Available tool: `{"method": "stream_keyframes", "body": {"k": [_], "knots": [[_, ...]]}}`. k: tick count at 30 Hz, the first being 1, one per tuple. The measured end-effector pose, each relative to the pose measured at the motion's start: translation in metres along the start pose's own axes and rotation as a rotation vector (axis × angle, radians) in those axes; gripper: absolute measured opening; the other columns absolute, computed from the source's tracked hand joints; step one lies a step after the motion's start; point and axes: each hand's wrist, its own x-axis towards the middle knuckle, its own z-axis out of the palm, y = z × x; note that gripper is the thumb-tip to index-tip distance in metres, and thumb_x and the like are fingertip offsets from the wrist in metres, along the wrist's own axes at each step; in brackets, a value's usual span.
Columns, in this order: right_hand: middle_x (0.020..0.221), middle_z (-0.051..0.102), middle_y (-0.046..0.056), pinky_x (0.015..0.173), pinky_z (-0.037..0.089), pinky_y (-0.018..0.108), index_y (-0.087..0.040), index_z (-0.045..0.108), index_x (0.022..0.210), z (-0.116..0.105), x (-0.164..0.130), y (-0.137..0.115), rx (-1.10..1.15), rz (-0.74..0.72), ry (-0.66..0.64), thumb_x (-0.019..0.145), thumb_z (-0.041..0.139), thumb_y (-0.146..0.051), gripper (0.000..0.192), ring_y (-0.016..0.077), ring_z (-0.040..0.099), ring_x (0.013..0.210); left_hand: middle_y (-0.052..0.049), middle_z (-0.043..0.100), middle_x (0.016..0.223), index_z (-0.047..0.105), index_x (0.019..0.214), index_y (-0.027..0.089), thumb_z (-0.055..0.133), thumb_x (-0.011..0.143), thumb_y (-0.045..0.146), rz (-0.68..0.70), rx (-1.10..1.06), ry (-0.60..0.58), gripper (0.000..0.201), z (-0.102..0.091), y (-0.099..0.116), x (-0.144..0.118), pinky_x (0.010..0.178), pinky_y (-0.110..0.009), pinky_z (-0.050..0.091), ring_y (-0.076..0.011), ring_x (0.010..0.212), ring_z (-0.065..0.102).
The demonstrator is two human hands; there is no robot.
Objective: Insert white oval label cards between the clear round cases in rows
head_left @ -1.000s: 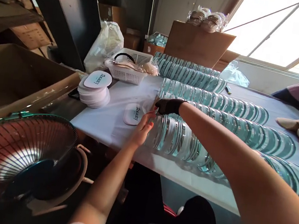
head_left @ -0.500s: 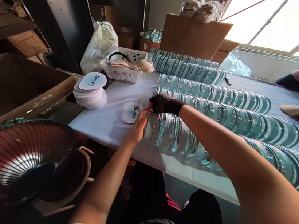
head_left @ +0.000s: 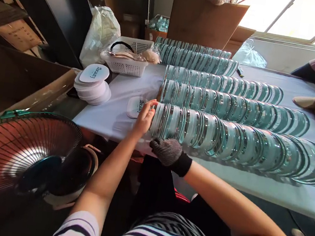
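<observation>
**Inspector A:** Head view, near edge of the table. What do the hands show?

**Inspector B:** The bare left hand [head_left: 145, 117] lies against the left end of the nearest long row of clear, teal-tinted round plastic cases [head_left: 230, 141], fingers curled loosely around the first case. The right hand [head_left: 167, 151], in a dark ribbed knit glove, sits at the table's front edge just below that same end. Its fingers are bunched, but I cannot tell whether they grip anything.

**Inspector A:** Position of the row?

**Inspector B:** It lies on the white cloth-covered table [head_left: 117, 116], cases overlapping, running from the left hand off to the right. Three more such rows lie behind it, parallel.

**Inspector A:** Adjacent items?

**Inspector B:** A flat white rounded card with dark script lettering [head_left: 135, 106] lies just left of the left hand, touching the fingertips or nearly so. Farther left, a stack of like white cards [head_left: 92, 85]. Behind that, a white perforated plastic basket [head_left: 128, 60] holding beige pads. A brown cardboard box [head_left: 206, 22] stands at the far end. A fan with a wire grille [head_left: 21, 162] stands at lower left, off the table.
</observation>
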Motion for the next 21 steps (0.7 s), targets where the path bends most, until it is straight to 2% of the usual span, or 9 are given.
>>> {"method": "stream_keyframes", "body": {"k": [2, 4, 5, 8, 10, 12, 17, 19, 21], "knots": [[0.107, 0.071, 0.013, 0.075, 0.047, 0.035, -0.021, 0.069, 0.116, -0.039, 0.001, 0.016, -0.142, 0.137, 0.182, 0.100, 0.033, -0.035, 0.042, 0.0261, 0.066, 0.093, -0.008, 0.056, 0.139, 0.060, 0.124, 0.024, 0.052, 0.093, 0.032, 0.107, 0.150, -0.032, 0.033, -0.003, 0.011, 0.004, 0.121, -0.045, 0.026, -0.0256, 0.138, 0.043], [0.111, 0.071, 0.011, 0.075, 0.047, 0.032, -0.021, 0.068, 0.121, -0.083, 0.012, 0.040, -0.247, 0.302, 0.345, 0.099, 0.037, -0.038, 0.041, 0.0245, 0.067, 0.093, -0.007, 0.056, 0.142, 0.061, 0.127, 0.024, 0.056, 0.091, 0.029, 0.203, 0.292, -0.124, 0.037, -0.003, 0.022, 0.007, 0.122, -0.049, 0.023, -0.0287, 0.143, 0.037], [0.111, 0.072, 0.011, 0.076, 0.046, 0.030, -0.021, 0.068, 0.122, -0.103, 0.022, 0.053, -0.266, 0.343, 0.323, 0.097, 0.043, -0.036, 0.038, 0.0238, 0.067, 0.095, -0.007, 0.057, 0.141, 0.062, 0.127, 0.025, 0.058, 0.090, 0.029, 0.226, 0.343, -0.187, 0.038, -0.002, 0.027, 0.009, 0.121, -0.051, 0.025, -0.0304, 0.144, 0.035], [0.111, 0.072, 0.008, 0.078, 0.047, 0.026, -0.018, 0.069, 0.123, -0.137, 0.060, 0.086, -0.238, 0.303, 0.041, 0.088, 0.058, -0.027, 0.037, 0.0213, 0.067, 0.097, -0.007, 0.062, 0.136, 0.066, 0.125, 0.025, 0.058, 0.091, 0.034, 0.232, 0.448, -0.318, 0.036, 0.004, 0.033, 0.010, 0.115, -0.053, 0.033, -0.0329, 0.141, 0.039], [0.111, 0.072, 0.007, 0.079, 0.047, 0.024, -0.016, 0.069, 0.122, -0.142, 0.085, 0.099, -0.204, 0.215, -0.084, 0.083, 0.062, -0.019, 0.039, 0.0194, 0.066, 0.097, -0.007, 0.063, 0.134, 0.066, 0.125, 0.024, 0.057, 0.093, 0.036, 0.234, 0.485, -0.325, 0.036, 0.007, 0.033, 0.010, 0.114, -0.051, 0.036, -0.0321, 0.138, 0.043], [0.104, 0.073, 0.007, 0.077, 0.048, 0.024, -0.013, 0.068, 0.121, -0.141, 0.103, 0.104, -0.154, 0.185, -0.130, 0.080, 0.064, -0.014, 0.042, 0.0176, 0.066, 0.090, -0.007, 0.063, 0.135, 0.065, 0.127, 0.024, 0.057, 0.093, 0.036, 0.247, 0.503, -0.321, 0.037, 0.009, 0.032, 0.009, 0.114, -0.050, 0.036, -0.0313, 0.136, 0.045], [0.062, 0.062, 0.000, 0.063, 0.047, 0.027, -0.007, 0.065, 0.123, -0.141, 0.122, 0.104, 0.030, 0.271, -0.363, 0.083, 0.060, -0.011, 0.041, 0.0116, 0.055, 0.057, -0.006, 0.063, 0.134, 0.065, 0.127, 0.026, 0.058, 0.092, 0.034, 0.240, 0.470, -0.308, 0.037, 0.008, 0.033, 0.005, 0.116, -0.052, 0.033, -0.0315, 0.137, 0.044], [0.058, 0.058, -0.002, 0.063, 0.046, 0.026, -0.010, 0.066, 0.122, -0.144, 0.120, 0.107, 0.093, 0.244, -0.394, 0.084, 0.057, -0.008, 0.040, 0.0102, 0.053, 0.055, -0.006, 0.063, 0.134, 0.065, 0.127, 0.025, 0.059, 0.092, 0.032, 0.242, 0.464, -0.306, 0.036, 0.009, 0.032, 0.005, 0.116, -0.053, 0.033, -0.0321, 0.136, 0.044], [0.062, 0.062, -0.002, 0.064, 0.047, 0.025, -0.013, 0.067, 0.123, -0.148, 0.113, 0.111, 0.111, 0.238, -0.333, 0.083, 0.059, -0.007, 0.041, 0.0103, 0.056, 0.058, -0.007, 0.063, 0.133, 0.066, 0.126, 0.023, 0.059, 0.091, 0.030, 0.248, 0.469, -0.294, 0.036, 0.011, 0.031, 0.008, 0.116, -0.052, 0.034, -0.0324, 0.136, 0.044]]}}
